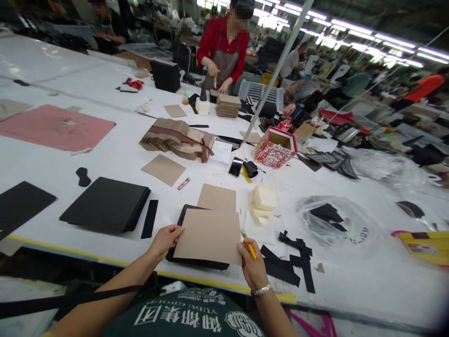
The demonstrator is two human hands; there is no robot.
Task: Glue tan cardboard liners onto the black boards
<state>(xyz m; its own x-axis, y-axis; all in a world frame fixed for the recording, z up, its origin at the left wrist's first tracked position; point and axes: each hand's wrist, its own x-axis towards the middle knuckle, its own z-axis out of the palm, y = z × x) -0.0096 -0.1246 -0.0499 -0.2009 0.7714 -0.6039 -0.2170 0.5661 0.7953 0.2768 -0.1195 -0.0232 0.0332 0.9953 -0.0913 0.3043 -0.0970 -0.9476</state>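
Note:
A tan cardboard sheet (210,236) is held between my two hands, over a stack of black sheets (180,220) near the table's front edge. My left hand (167,239) pinches its left edge. At its right edge, my right hand (251,262) grips the board and also keeps a yellow-handled brush (251,249) between the fingers. Another tan sheet (219,194) lies just behind, partly covered. To the left sit a larger pile of black sheets (107,203) and a narrow black strip (149,219). Right of the stack is a cream-coloured block (262,199) on a plastic sheet.
Black scraps (280,267) and a clear plastic bag (326,224) lie to the right. Pink snips (184,183), a phone (235,166), a patterned box (275,149) and bundled tan boards (171,138) stand further back. Across the table a person in red sleeves (206,47) works with a brush.

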